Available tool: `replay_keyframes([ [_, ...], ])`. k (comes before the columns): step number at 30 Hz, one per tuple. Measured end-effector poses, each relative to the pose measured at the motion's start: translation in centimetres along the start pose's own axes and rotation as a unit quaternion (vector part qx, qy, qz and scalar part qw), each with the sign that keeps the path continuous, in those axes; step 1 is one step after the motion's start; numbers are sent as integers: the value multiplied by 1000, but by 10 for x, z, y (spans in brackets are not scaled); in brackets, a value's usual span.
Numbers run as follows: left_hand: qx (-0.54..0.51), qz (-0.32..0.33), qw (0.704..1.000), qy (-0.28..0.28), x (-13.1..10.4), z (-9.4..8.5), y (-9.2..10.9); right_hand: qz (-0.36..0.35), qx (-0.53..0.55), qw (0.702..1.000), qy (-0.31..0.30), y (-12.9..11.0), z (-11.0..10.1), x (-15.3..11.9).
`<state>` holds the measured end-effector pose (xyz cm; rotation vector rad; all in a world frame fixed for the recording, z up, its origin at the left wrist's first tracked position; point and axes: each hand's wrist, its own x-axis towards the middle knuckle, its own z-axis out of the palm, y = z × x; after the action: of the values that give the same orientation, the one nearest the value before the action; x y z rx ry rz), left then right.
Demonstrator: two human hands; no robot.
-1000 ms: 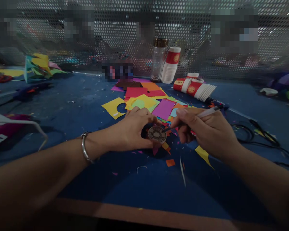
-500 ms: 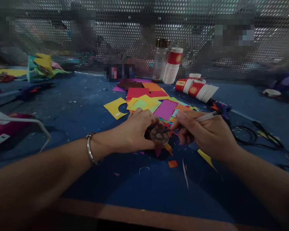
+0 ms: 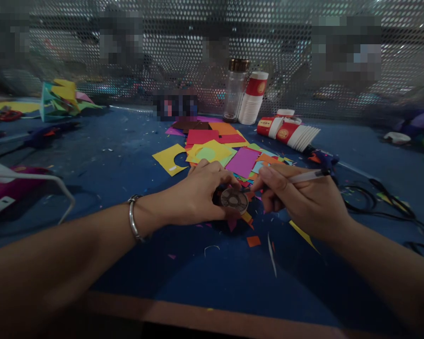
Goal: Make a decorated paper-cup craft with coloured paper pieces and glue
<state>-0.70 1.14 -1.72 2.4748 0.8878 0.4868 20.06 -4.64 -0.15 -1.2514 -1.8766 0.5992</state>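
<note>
While the left hand (image 3: 202,194) is pinching a round patterned disc (image 3: 234,201) by its rim, presumably steadying it and leaving its face free, the right hand (image 3: 302,197) is pinching a pen (image 3: 307,176), pointing its tip toward the disc's edge. Beyond, coloured paper (image 3: 243,162) is littering the blue counter (image 3: 109,176); a perforated screen (image 3: 176,56) is standing behind.
</note>
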Motion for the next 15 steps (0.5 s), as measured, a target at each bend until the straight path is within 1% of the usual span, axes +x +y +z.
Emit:
replay_keyframes([
  [8,10,-5,1000,-14,-1,-2,1,-11,4,1000,-24,1,2,1],
  [13,2,-9,1000,-17,-1,-2,1,-6,-1,1000,-1,2,1,1],
  [15,3,-7,1000,-16,0,-2,1,-8,1,1000,-2,1,2,0],
])
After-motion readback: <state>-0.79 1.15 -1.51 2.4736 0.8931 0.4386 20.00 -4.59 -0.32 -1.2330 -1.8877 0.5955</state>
